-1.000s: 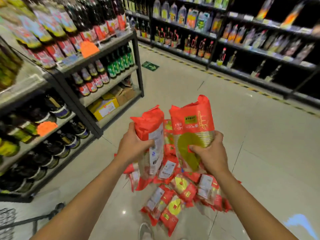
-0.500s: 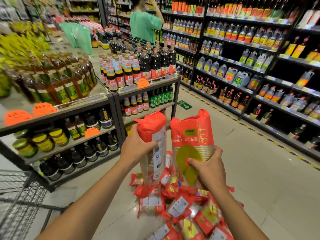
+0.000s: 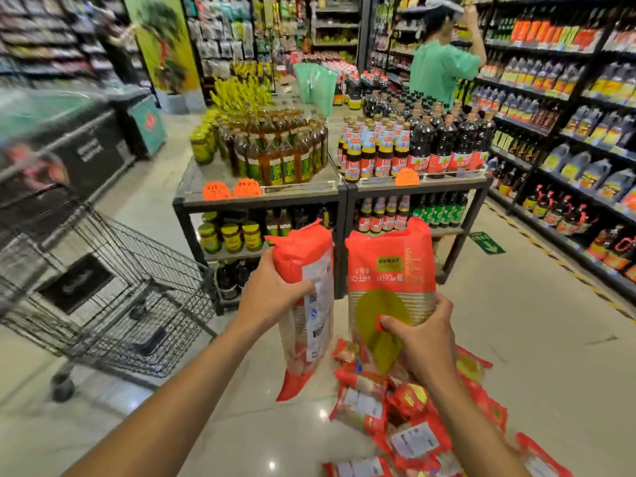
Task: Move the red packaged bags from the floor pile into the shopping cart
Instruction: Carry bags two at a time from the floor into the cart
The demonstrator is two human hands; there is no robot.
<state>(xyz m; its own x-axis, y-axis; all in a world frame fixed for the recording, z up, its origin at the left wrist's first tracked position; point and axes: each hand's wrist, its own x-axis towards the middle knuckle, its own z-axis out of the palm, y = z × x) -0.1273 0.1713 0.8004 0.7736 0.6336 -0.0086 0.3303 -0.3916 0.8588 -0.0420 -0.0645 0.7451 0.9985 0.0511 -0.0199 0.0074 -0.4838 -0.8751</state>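
The fingers of the left hand are wrapped closed around the upper part of a red bag, which hangs upright with its white label side turned to the right. The fingers of the right hand are also closed, and they grip a second red bag at its lower half, over the green-yellow circle on its front. The two bags are held side by side, near each other, in front of the body.

Below the hands, from 5 to 6 o'clock, the pile of red bags lies scattered on the shiny floor. The shopping cart, made of dark wire, stands at 9 o'clock, well apart from the pile, and I see no red bag inside it.

At 12 o'clock is a low display shelf with bottles and jars. At 1 o'clock a person in a green shirt stands at the tall shelves.
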